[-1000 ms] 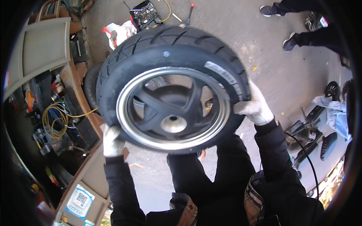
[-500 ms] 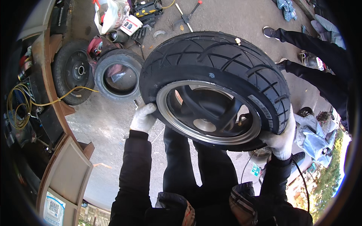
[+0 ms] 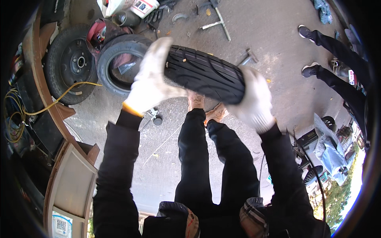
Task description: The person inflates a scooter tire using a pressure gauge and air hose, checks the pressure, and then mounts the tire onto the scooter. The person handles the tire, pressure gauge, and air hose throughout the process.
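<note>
A black-tyred wheel [image 3: 206,73] is upright between my hands, its grooved tread facing up at me and its rim out of sight. My white-gloved left hand [image 3: 152,75] cups the left end, fingers stretched along the far side and thumb apart on the near side. Around the right end curls my right hand [image 3: 256,101], also gloved in white, its fingertips hidden behind the tyre. Both hands are smeared by motion. My brown shoes [image 3: 196,101] show just below the wheel, so it is low in front of my feet.
To the left lie a loose tyre [image 3: 105,69] and a wheel with a dark steel rim [image 3: 73,63], beside a wooden-edged cabinet [image 3: 65,186] and yellow hose [image 3: 63,104]. Beyond are a hammer [image 3: 249,56] and a T-shaped metal tool [image 3: 218,23]. Another person's legs [image 3: 337,83] stand at right.
The wheel has moved down and away from me, turning from its spoked side showing to its tread facing up. My hands have shifted to its two ends, farther from my body.
</note>
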